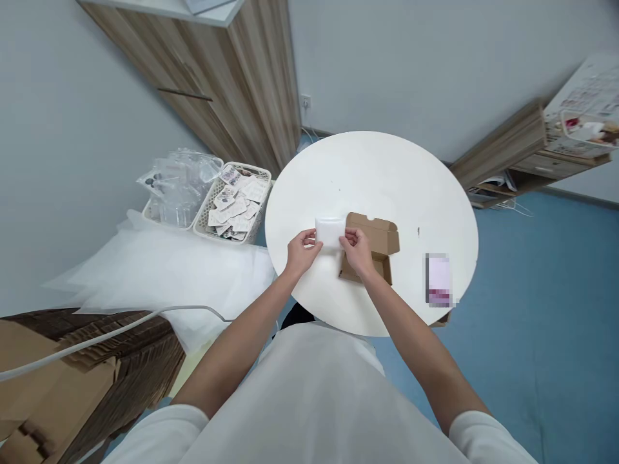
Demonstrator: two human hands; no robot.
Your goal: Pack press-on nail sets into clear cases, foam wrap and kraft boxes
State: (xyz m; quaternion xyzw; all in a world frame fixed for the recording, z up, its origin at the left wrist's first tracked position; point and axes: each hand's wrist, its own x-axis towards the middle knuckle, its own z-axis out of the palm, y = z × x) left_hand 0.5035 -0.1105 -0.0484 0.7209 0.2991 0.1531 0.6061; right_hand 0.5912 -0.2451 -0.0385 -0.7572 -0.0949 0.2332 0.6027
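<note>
Lying flat between both hands, a small white foam pouch point(330, 231) sits on the round white table point(387, 174), its long axis running left to right across the view, with its upper edge facing away from the person. The left hand point(302, 251) pinches the pouch's left lower corner, thumb on top and fingers curled under. The right hand point(358, 250) grips the pouch's right side in the same way, fingers closed on its edge. What is inside the pouch cannot be told.

Just beside the pouch, touching its right end, stands an open brown cardboard mailer box point(374, 248) with its lid flap raised toward the far side; the right hand covers most of its inside, so its contents stay hidden. Well apart to the right, near the table's rim, lies a blurred pink and white rectangular item point(439, 279).

Left of the table, a white lattice basket point(258, 175) holds a loose heap of small printed cards. Against it on the left sits a second basket point(147, 209) filled with crumpled clear plastic bags point(178, 180). Below these, a stack of white foam sheets point(159, 270) spreads out, and at the lower left lie flattened brown cardboard blanks point(72, 380) with a pale cable point(120, 328) running across them. A wooden cabinet point(227, 77) rises behind.
</note>
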